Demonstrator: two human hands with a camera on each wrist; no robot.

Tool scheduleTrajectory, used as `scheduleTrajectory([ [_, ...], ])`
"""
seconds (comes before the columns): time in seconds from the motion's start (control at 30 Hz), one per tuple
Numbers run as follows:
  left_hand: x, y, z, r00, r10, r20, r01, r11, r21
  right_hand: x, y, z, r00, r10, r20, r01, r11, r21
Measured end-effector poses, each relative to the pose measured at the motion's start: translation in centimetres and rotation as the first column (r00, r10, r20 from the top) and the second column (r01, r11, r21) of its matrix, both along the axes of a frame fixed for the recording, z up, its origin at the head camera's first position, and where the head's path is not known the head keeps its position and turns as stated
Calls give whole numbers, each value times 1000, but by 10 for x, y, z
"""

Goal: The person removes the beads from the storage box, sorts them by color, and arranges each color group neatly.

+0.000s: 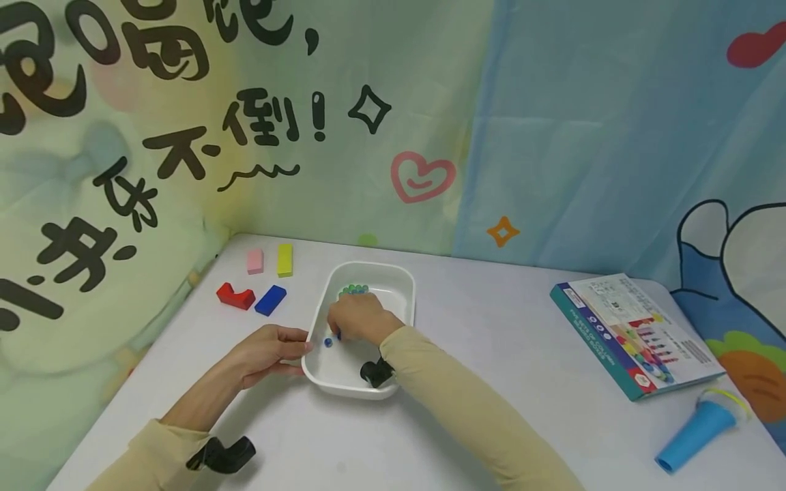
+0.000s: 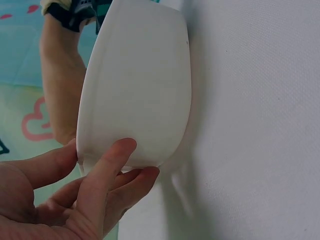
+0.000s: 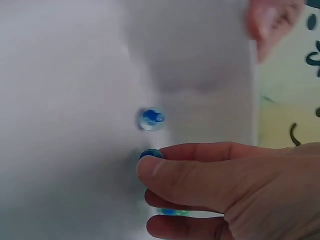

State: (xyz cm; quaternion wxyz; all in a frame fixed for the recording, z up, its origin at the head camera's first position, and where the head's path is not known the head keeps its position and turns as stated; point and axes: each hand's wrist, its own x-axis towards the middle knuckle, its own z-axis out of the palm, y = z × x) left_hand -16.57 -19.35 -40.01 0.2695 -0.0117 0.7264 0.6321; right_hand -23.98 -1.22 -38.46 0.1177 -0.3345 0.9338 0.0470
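A white tray [image 1: 402, 283] stands on the white table. My left hand [image 1: 299, 352] grips its near left rim, thumb on the edge and fingers on the outer wall [image 2: 140, 85], as the left wrist view shows [image 2: 125, 161]. My right hand [image 1: 342, 331] reaches down inside the tray. In the right wrist view its thumb and a finger [image 3: 150, 200] pinch a blue-green marble [image 3: 170, 212]. A dark blue marble [image 3: 150, 153] touches the thumb tip. A lighter blue marble [image 3: 151, 119] lies loose on the tray floor [image 1: 328, 342]. Several green marbles [image 1: 353, 290] sit at the tray's far end.
Pink [image 1: 254, 261], yellow [image 1: 285, 260], red [image 1: 236, 295] and blue [image 1: 271, 300] blocks lie left of the tray. A printed box [image 1: 635, 334] and a blue cone [image 1: 696, 434] lie at the right. A cloth backdrop rises close behind the table.
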Motion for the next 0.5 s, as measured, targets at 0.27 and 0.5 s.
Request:
scheduleTrajectory([
  [0.27,-1,0,-1,1000,-1,-10,1,1000,10,-12,42,38,993,30,116,-5,977,-212],
  [0.5,0,0,0,1000,-11,-4,11,1000,9,-30,114,59,986,-8,167,83,888,-452],
])
